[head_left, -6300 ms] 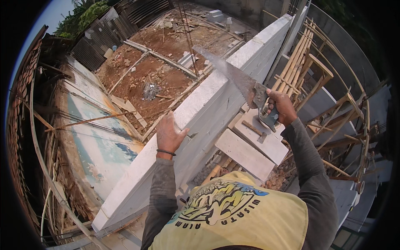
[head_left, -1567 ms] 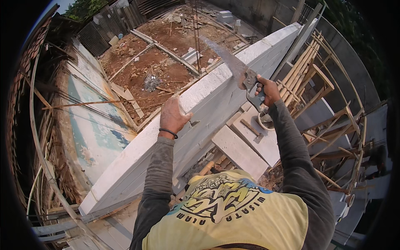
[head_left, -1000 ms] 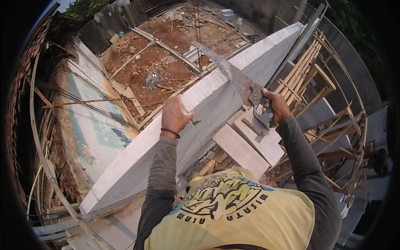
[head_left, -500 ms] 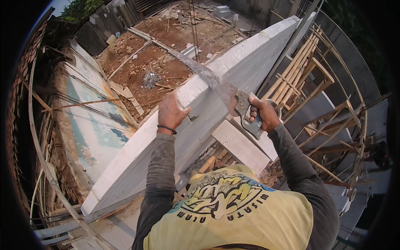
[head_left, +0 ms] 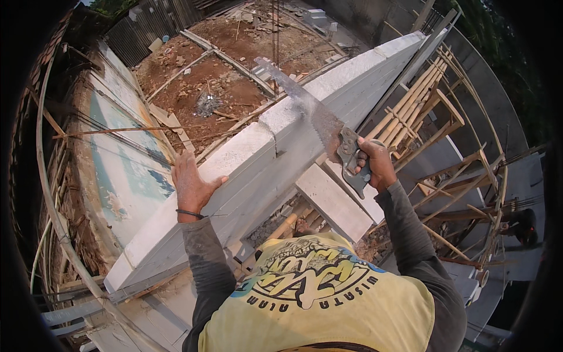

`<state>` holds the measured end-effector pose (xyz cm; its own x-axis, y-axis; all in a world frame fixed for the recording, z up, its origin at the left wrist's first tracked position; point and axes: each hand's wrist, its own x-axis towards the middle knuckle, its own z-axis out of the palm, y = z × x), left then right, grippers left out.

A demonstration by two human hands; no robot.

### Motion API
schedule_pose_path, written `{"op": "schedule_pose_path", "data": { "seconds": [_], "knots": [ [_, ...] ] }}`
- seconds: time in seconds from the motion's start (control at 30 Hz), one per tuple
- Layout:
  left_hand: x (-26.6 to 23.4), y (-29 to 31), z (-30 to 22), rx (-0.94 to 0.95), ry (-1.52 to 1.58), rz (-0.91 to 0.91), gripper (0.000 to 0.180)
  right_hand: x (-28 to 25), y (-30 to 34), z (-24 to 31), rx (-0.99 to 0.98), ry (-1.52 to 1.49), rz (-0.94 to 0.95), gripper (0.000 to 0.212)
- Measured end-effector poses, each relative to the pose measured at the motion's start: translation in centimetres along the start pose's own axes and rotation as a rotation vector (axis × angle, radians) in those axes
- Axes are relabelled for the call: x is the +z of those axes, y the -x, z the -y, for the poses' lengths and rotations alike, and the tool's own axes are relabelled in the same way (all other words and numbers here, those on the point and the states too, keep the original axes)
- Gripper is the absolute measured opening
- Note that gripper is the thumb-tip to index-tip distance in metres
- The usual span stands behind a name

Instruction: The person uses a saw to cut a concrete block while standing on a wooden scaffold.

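My right hand (head_left: 376, 163) is closed round the dark handle of a hand saw (head_left: 319, 117). The saw's broad, dusty blade slants up to the left across the top of a white block wall (head_left: 243, 145). Whether its teeth touch the wall is hard to tell. My left hand (head_left: 196, 183) lies over the wall's top, nearer its lower-left end, with the thumb stretched out and nothing held. A narrow dark joint (head_left: 271, 134) shows in the wall between my left hand and the blade.
Two pale loose blocks (head_left: 334, 202) lie below the wall on my side. Bamboo poles (head_left: 410, 111) and wooden framing stand at the right. Behind the wall is reddish, rubble-strewn soil (head_left: 176, 70). Thin steel rods (head_left: 274, 35) rise beyond it, and a person (head_left: 524, 227) is at the far right.
My left hand has slid left and down along the wall top, its thumb spreading outward and uncovering the joint. The saw blade appears shifted slightly, still in my right hand.
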<state>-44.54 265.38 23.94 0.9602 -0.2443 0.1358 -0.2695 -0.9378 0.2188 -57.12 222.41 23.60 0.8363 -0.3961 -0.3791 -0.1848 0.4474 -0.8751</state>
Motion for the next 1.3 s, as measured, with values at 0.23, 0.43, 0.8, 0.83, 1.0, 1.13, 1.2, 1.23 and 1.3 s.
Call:
{"op": "schedule_pose_path", "data": {
  "seconds": [0.23,0.43,0.8,0.83,1.0,1.13,1.2,1.23,1.3],
  "knots": [
    [-2.3,5.6,8.0,-0.074,-0.023,0.093,0.115,-5.0,-13.2,7.1,-0.162,-0.238,-0.141,0.016],
    [-1.8,7.8,10.3,-0.099,0.04,0.101,0.114,-1.2,-5.4,2.5,0.004,-0.014,-0.097,0.018],
    [-1.6,7.2,9.8,-0.039,0.055,0.047,0.112,-2.8,-9.4,5.6,-0.075,-0.03,-0.109,0.018],
    [-1.9,7.6,9.8,-0.061,0.062,0.069,0.112,-2.4,-7.3,5.9,-0.036,-0.048,-0.096,0.017],
    [-2.2,6.7,8.8,-0.045,0.079,0.062,0.111,-4.0,-11.0,6.9,-0.014,-0.103,-0.107,0.018],
    [-2.0,6.8,8.9,-0.084,0.081,0.081,0.112,-4.3,-9.8,5.1,0.028,-0.056,-0.068,0.018],
    [-2.5,7.3,8.8,-0.102,0.07,0.084,0.112,-5.0,-6.9,4.6,0.111,-0.022,-0.019,0.017],
    [-2.5,7.3,8.8,-0.095,0.071,0.07,0.112,-4.7,-7.1,5.2,0.082,-0.037,-0.016,0.017],
    [-2.3,7.2,8.8,-0.066,0.077,0.064,0.112,-4.9,-7.1,5.9,0.03,-0.069,-0.036,0.017]
  ]
}}
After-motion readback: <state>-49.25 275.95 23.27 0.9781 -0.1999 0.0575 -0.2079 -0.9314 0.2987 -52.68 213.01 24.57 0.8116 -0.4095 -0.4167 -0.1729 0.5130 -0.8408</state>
